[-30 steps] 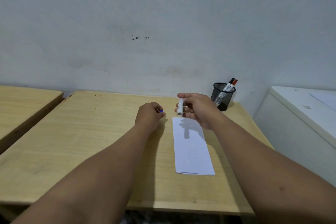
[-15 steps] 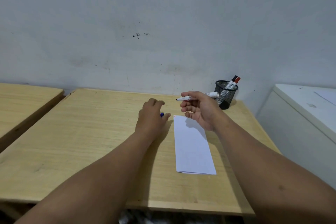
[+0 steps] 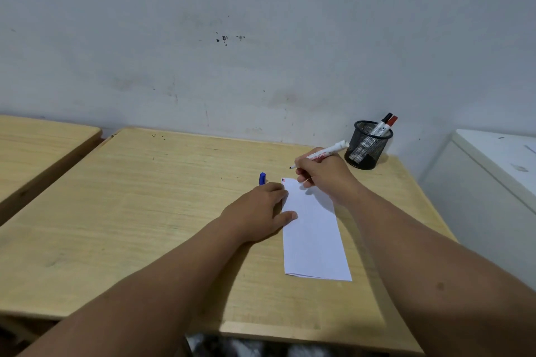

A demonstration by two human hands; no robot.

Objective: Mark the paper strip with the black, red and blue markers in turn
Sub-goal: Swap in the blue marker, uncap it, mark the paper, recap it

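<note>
A white paper strip (image 3: 314, 238) lies lengthwise on the wooden desk (image 3: 145, 211), with small red and dark marks at its far left corner. My right hand (image 3: 324, 177) grips an uncapped white marker (image 3: 327, 153), tip pointing left just above the strip's far end. My left hand (image 3: 261, 211) lies flat, fingers pressing the strip's left edge. A blue cap (image 3: 262, 178) lies on the desk just beyond my left hand. The black marker (image 3: 382, 123) and red marker (image 3: 390, 123) stand in a black mesh cup (image 3: 367, 148).
The mesh cup stands at the desk's far right corner against the grey wall. A second wooden desk (image 3: 34, 148) sits to the left across a gap. A white cabinet (image 3: 493, 182) stands to the right.
My left hand set the blue cap on the desk and moved right onto the strip's edge. My right hand turned the marker into a writing grip and lowered it toward the strip's far end.
</note>
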